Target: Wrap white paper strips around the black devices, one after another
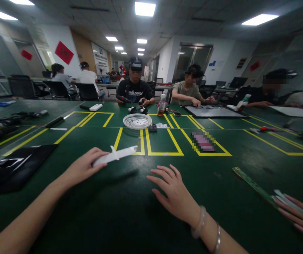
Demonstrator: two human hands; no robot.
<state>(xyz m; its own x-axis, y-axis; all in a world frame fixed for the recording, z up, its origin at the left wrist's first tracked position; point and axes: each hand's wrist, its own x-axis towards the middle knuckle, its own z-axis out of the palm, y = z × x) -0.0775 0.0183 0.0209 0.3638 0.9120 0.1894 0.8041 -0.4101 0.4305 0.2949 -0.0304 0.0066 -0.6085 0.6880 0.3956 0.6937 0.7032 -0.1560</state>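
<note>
My left hand (91,165) grips one end of a long, narrow white object (118,153) with a thin strip sticking out across it. Its kind I cannot make out. Its far end points right and slightly up, above the green table (130,225). Fingers spread, my right hand (170,190) hovers over the table with nothing in it, apart from the white object. A bracelet and a bangle circle that wrist. Beyond both hands lies a round white slotted basket (137,121), beside a small black part (153,128).
A black flat panel (13,176) lies at left. A phone (203,141) rests inside yellow tape lines, ahead on the right. A green ruler-like strip (254,185) lies near another person's hand (297,215). Across the table people sit near a bottle (161,107) and a large board (215,111).
</note>
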